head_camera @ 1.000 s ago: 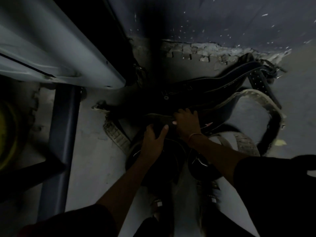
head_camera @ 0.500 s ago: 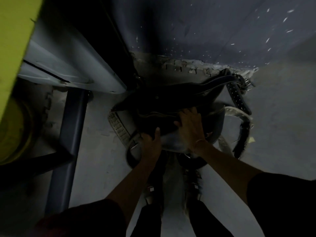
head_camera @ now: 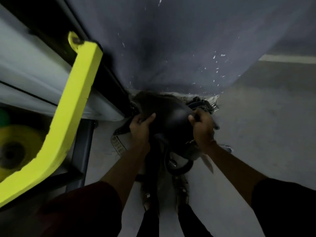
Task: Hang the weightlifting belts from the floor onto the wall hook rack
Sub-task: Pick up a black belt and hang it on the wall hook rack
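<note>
A bundle of dark weightlifting belts [head_camera: 171,117] is held up off the grey floor, close to the base of the dark blue wall [head_camera: 171,48]. My left hand [head_camera: 140,127] grips the bundle's left side, thumb on top. My right hand [head_camera: 202,127] is clenched on its right edge. Straps and a buckle [head_camera: 172,162] dangle below the bundle. A pale webbed belt end [head_camera: 118,145] hangs at the lower left, and studded ends with prongs [head_camera: 212,106] stick out behind my right hand. No hook rack is in view.
A bright yellow-green machine frame [head_camera: 68,108] curves across the left, above a yellow weight plate [head_camera: 15,147] and a dark steel post [head_camera: 82,151]. A grey panel [head_camera: 25,74] lies behind it. My feet [head_camera: 164,194] stand under the belts. Bare grey floor [head_camera: 265,125] spreads to the right.
Both hands have lifted the belts from the floor and gathered them into one bundle. The view has risen and tilted up, bringing the yellow frame and more wall into sight.
</note>
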